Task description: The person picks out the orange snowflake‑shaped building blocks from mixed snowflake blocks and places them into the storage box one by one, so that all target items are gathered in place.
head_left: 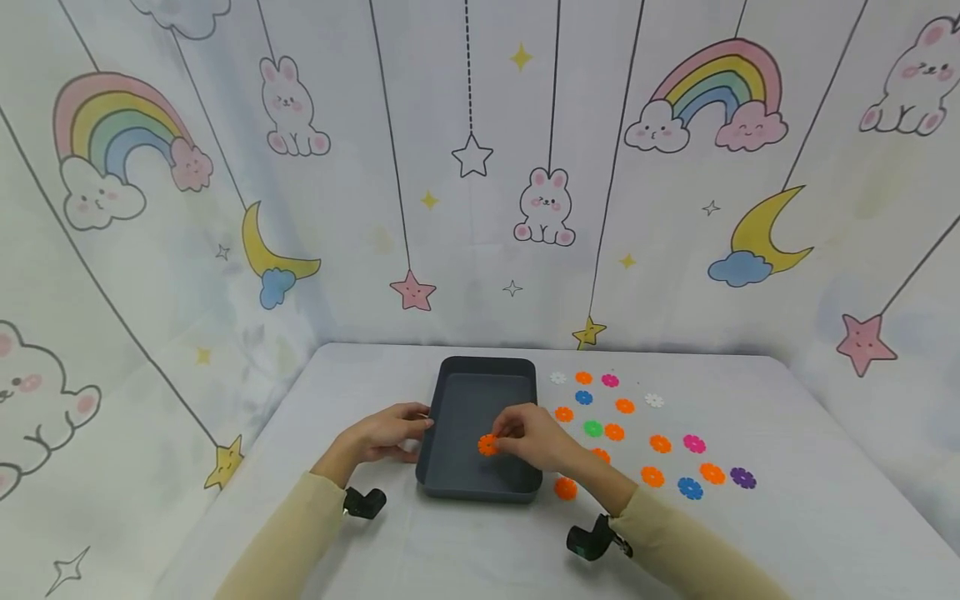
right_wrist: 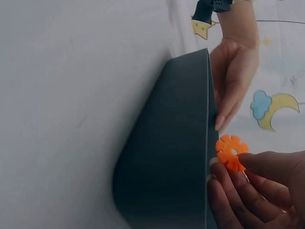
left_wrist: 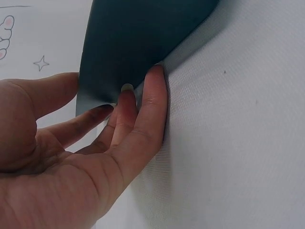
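A dark grey rectangular tray lies on the white table. My left hand is at its left side, thumb and fingers touching the outer wall with the fingers mostly extended. Above the inside of the tray, my right hand pinches an orange flower-shaped plastic disc between thumb and fingers. The disc has a notched rim and a hole in its middle. Under that forearm an orange disc lies close to the tray's right wall.
Right of the tray, several similar discs lie scattered on the table: a green one, a blue one, a purple one, a pink one and a white one. A patterned curtain hangs behind the table.
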A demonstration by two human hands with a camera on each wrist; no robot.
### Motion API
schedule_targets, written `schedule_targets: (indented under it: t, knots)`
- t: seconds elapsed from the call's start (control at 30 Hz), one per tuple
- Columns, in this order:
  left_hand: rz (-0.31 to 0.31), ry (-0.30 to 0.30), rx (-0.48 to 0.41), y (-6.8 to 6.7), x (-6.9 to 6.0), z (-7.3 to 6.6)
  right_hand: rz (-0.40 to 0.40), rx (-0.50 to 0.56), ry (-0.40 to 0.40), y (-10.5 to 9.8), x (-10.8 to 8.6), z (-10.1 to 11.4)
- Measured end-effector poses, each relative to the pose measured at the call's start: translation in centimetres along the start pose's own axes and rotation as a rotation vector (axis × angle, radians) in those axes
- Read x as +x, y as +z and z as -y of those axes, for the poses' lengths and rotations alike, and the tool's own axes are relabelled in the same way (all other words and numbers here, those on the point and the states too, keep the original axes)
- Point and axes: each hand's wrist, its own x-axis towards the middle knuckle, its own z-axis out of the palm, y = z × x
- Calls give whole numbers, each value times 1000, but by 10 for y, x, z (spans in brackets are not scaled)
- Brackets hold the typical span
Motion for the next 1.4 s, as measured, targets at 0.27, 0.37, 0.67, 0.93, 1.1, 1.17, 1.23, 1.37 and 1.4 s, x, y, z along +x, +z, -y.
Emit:
schedule_targets:
  t: [0.27, 0.37, 0.67, 0.93, 1.1, 1.17, 1.23, 1.37, 1.4]
  knots:
    - [-12, -9, -3, 0, 2, 1, 0, 19, 25, 21, 10, 5]
    - [-10, -8, 3, 0, 1, 1, -3, 34, 49, 28, 12, 10]
    - [3, -3, -9, -2, 1, 0, -2, 71, 65, 46, 21, 12]
    - [13, -3, 3, -1, -1, -1, 0, 82, 104, 59, 30, 17]
    - [23, 2, 12, 0, -2, 0, -3, 80, 128, 64, 35, 18]
    - [23, 5, 14, 0, -2, -1, -8, 76, 136, 66, 37, 17]
    - [20, 2, 13, -1, -2, -1, -11, 74, 146, 68, 38, 16]
    - [19, 3, 23, 0, -2, -2, -11, 63, 159, 70, 41, 15]
    - [20, 4, 24, 0, -2, -2, -10, 54, 158, 71, 41, 16]
